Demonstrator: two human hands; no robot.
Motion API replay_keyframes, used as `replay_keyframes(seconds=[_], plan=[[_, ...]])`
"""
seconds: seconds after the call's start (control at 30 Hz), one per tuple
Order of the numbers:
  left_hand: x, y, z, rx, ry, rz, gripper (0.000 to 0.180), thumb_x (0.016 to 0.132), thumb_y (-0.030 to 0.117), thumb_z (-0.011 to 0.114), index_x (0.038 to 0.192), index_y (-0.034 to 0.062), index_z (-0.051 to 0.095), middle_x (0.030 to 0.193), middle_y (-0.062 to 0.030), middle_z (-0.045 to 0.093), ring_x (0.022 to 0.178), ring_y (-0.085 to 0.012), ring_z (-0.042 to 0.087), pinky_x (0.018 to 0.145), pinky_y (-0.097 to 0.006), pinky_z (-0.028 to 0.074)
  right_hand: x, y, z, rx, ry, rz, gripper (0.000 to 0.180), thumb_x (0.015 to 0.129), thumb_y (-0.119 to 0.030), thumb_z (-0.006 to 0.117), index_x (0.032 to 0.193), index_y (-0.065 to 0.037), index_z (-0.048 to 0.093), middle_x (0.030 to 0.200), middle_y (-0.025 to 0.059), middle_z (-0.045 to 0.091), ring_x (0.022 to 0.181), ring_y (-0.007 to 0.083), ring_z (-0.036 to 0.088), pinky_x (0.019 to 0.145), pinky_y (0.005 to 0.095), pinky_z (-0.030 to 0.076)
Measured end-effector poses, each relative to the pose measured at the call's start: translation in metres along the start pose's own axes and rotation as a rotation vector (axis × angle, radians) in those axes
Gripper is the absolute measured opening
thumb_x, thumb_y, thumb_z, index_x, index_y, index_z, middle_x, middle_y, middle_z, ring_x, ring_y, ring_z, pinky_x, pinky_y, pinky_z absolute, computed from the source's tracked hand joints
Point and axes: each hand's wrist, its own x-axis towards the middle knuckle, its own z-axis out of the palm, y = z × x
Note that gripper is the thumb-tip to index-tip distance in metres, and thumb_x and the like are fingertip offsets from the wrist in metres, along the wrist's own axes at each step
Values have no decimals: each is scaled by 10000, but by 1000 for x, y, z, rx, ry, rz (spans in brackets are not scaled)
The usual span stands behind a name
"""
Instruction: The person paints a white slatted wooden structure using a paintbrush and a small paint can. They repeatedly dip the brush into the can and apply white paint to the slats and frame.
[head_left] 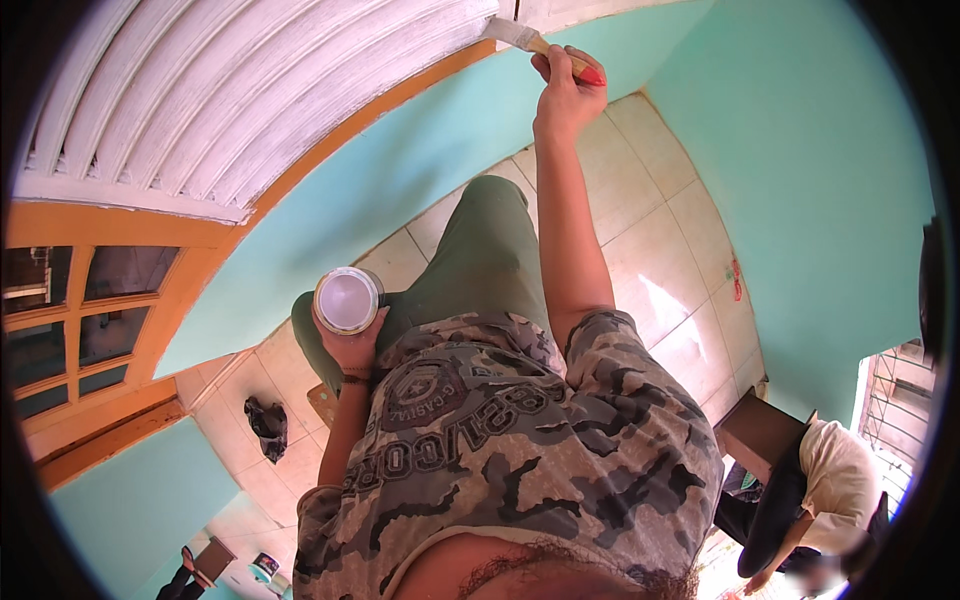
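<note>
Turquoise-painted walls (820, 170) are enclosing a floor of pale beige square tiles (655, 240), and a white-painted louvred wooden door panel (240, 90) set in an orange wooden frame (130, 232) is filling the upper left. Right arm is stretching fully out and up from the shoulder, elbow nearly straight; the right hand (566, 92) is gripping closed around the red end of a flat wooden-handled paintbrush (545, 46), whose white-loaded bristles are touching the edge of the louvred panel at the top of the picture. Left arm is bending at the elbow, forearm rising close to the torso; the left hand (352, 345) is cupping from below a small round metal tin of white paint (347, 299), fingers wrapping its side, open top facing the camera. The tin is sitting in front of the chest, over the green trousers (480, 250), well apart from the brush. The person is wearing a grey-brown camouflage T-shirt (520, 440). A glazed window with orange wooden bars (80, 330) is showing at the left. A dark crumpled cloth (267, 425) is lying on the tiles below the tin. At lower right another person in a white top (835, 480) is bending over beside a brown box-like object (760, 430); their hands are too blurred to tell.
</note>
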Motion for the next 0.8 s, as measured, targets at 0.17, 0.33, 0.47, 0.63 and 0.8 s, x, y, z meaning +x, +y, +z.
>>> replay_keyframes(seconds=[0.17,0.33,0.47,0.63,0.8], plan=[[0,-1,3,4,4,-6,1108,572,270,999,1444,5,369,1368,-138,544,1259,-263,548,1073,-400,445,-1,5,10,77,122,108,195,848,43,705,981,106,576,945,162,629,780,237,691,713,340,665],[-1,-4,-1,55,25,-11,1104,576,271,997,1447,6,373,1375,-140,542,1265,-267,545,1075,-404,443,-14,-10,20,119,150,106,222,848,56,691,989,87,523,977,154,603,788,241,682,732,348,666],[0,0,2,19,9,-6,1110,576,268,996,1454,4,370,1382,-145,543,1270,-267,546,1080,-406,442,-8,10,5,26,148,154,228,854,43,697,971,63,502,966,146,600,800,245,690,736,339,663],[-2,-1,0,32,13,-49,1105,591,252,984,1469,-19,370,1423,-156,524,1312,-269,521,1115,-399,405,-23,-1,14,63,85,95,227,866,23,696,971,70,501,972,148,601,796,237,692,754,328,653],[-3,-3,-2,44,29,-9,1114,591,275,984,1473,-19,368,1429,-161,524,1315,-281,521,1116,-408,404,-27,12,7,-29,118,142,242,875,-8,706,986,68,505,977,154,601,797,235,701,763,322,642]])
